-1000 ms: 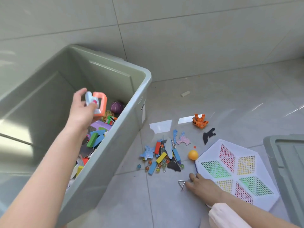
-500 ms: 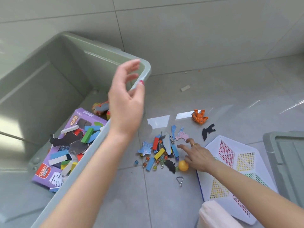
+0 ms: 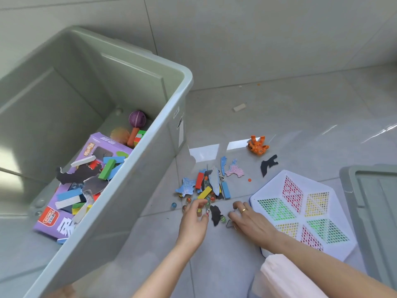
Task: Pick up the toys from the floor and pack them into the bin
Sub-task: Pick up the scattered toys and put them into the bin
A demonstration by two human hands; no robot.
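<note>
The grey-green bin (image 3: 185, 82) stands at the left, holding a purple box (image 3: 53, 220), coloured blocks and a purple ball (image 3: 137, 118). To its right, a pile of small toys (image 3: 214, 183) lies on the floor: blocks, foam shapes and marbles. My left hand (image 3: 194, 220) reaches into the pile's near edge, its fingertips pinched among the marbles (image 3: 207, 204). My right hand (image 3: 251, 220) is curled, knuckles up, next to a metal triangle (image 3: 229, 223). The orange ball is hidden under it. An orange figure (image 3: 258, 147) and a black foam piece (image 3: 268, 166) lie farther back.
A white hexagonal peg board (image 3: 300, 211) lies on the floor just right of my right hand. A grey lid (image 3: 376, 201) sits at the right edge. A small beige block (image 3: 239, 107) lies near the wall. My pink sleeve (image 3: 285, 276) is at the bottom.
My left hand dropped the orange-handled toy in the bin and came down to the marbles. My right hand moved over the orange ball and curled around it; the ball is no longer visible.
</note>
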